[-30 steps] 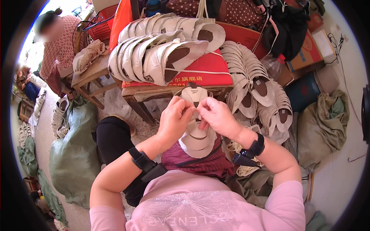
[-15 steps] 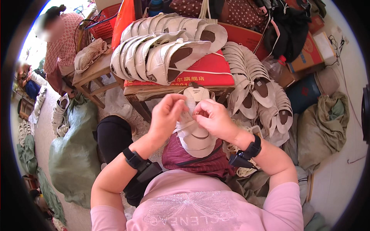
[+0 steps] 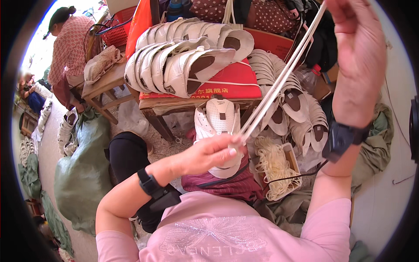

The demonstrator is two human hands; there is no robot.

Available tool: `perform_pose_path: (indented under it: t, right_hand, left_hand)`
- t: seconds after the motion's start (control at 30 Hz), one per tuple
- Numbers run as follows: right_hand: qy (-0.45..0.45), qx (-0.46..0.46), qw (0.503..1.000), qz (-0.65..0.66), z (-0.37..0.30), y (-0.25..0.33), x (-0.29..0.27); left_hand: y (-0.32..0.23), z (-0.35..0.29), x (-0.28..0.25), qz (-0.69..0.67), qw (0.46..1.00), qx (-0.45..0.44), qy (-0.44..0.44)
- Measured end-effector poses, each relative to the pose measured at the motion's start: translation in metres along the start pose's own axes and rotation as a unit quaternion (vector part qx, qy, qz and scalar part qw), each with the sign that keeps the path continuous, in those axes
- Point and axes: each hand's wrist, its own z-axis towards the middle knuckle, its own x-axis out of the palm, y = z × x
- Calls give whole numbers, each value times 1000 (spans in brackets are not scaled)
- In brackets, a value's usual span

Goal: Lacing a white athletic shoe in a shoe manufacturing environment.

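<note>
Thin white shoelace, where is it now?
In the head view, right of centre, the thin white shoelace stretches from the left hand up to the right hand.

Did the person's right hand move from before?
Yes, the right hand went up and right in the picture: it was in front of the wooden bench; now it shows higher, past its right end.

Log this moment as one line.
left grip: on lace, over shoe | right grip: high, on lace | lace: straight between grips | shoe: on maroon cloth
</note>
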Motion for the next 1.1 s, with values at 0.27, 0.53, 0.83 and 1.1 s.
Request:
perform_pose_path:
  t: [0.27, 0.53, 0.83, 1.1]
  right_hand:
    - [89, 179, 951, -237, -87, -122, 36]
    - [214, 313, 874, -305, -231, -180, 79]
    - [302, 332, 859, -244, -242, -175, 48]
    - [299, 19, 877, -375, -257, -152, 92]
  left_hand:
    - [-121, -15, 3, 21, 994, 91, 55]
    - [-101, 3, -31, -24, 979, 77, -190]
    - [-83, 11, -32, -1, 976, 41, -212]
    - [-99, 26, -31, 32, 969, 34, -243]
